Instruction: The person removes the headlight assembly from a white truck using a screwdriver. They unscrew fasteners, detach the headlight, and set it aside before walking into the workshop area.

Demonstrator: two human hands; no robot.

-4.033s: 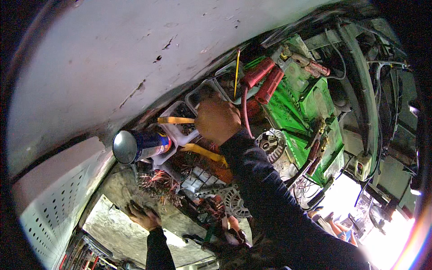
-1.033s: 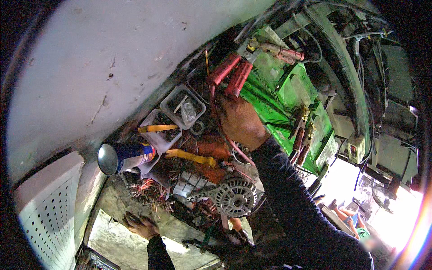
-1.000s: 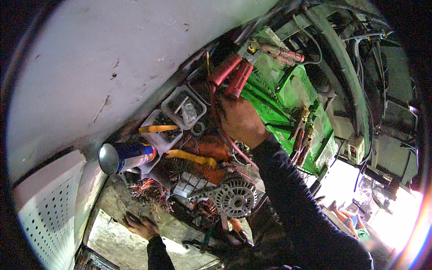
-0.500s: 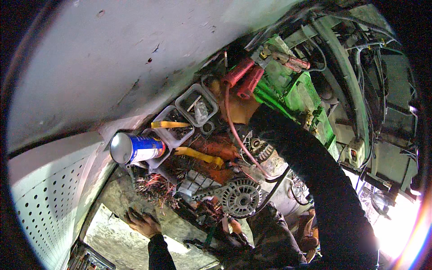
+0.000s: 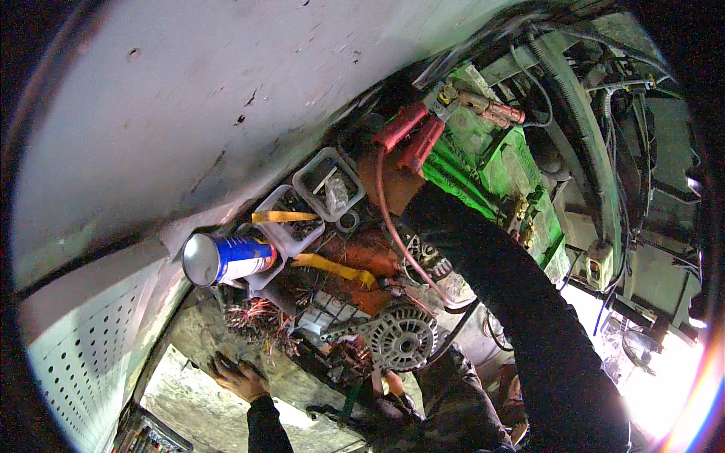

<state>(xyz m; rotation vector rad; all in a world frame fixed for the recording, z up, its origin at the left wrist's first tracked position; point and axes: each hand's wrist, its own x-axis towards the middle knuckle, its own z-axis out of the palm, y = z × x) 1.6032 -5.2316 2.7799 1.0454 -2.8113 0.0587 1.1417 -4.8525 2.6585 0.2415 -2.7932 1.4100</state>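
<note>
My right arm in a black sleeve crosses from the lower right. My right hand (image 5: 389,178) is beside the red handles of a large clamp (image 5: 411,136), behind a red cable (image 5: 387,205). Its fingers are lost in shadow near the pale panel. The clamp sits at the edge of a green battery (image 5: 472,170). Low on the left, my left hand (image 5: 242,377) lies open on a worn, stained surface (image 5: 192,328), its fingers spread. Just above it is a bundle of copper wires (image 5: 260,317). Nothing shows in that hand.
An alternator (image 5: 404,340) lies at centre, with a second one (image 5: 427,257) partly behind my sleeve. Clear plastic tubs (image 5: 328,181) and a blue can (image 5: 226,258) line the panel (image 5: 151,151). Dark trousers (image 5: 461,400) show below. A bright lamp glares at right.
The view has shifted slightly. My right hand and sleeve have moved a little left, and the hand is now in deeper shadow. My left hand rests in the same place.
</note>
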